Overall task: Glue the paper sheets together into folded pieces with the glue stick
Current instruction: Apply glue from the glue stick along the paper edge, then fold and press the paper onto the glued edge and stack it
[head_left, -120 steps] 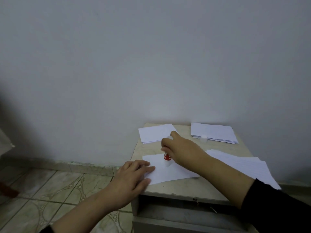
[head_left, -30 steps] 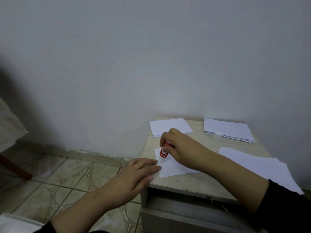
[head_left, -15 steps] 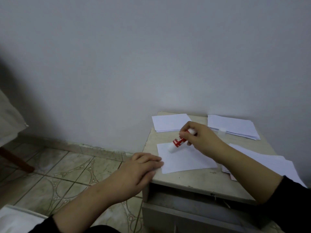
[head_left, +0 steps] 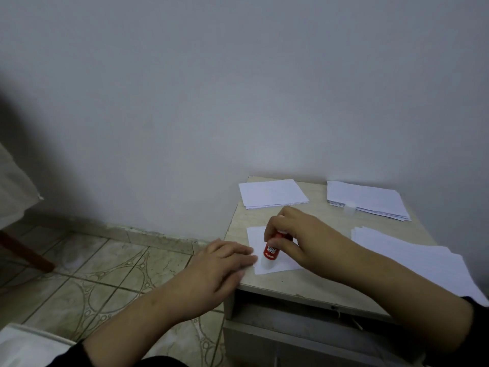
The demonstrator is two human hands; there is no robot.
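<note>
While its pale tip presses down on the single white paper sheet [head_left: 258, 241], the red-labelled glue stick [head_left: 270, 252] stands tilted, pinched near its upper end in the curled grip of the right hand [head_left: 301, 238]. That sheet lies near the front left corner of the beige stone-topped counter [head_left: 325, 223]. The left hand [head_left: 218, 268] rests just beside the stick, fingers straight and flat, pressing the sheet's left edge at the counter's rim. Behind the right hand lie a small stack of white folded papers [head_left: 272, 193] at the back left and a thicker white paper stack [head_left: 367, 200] at the back right, with a small translucent cap [head_left: 350, 207] against its front edge. A spread pile of larger white sheets [head_left: 412, 258] lies to the right, partly covered by the right forearm.
</note>
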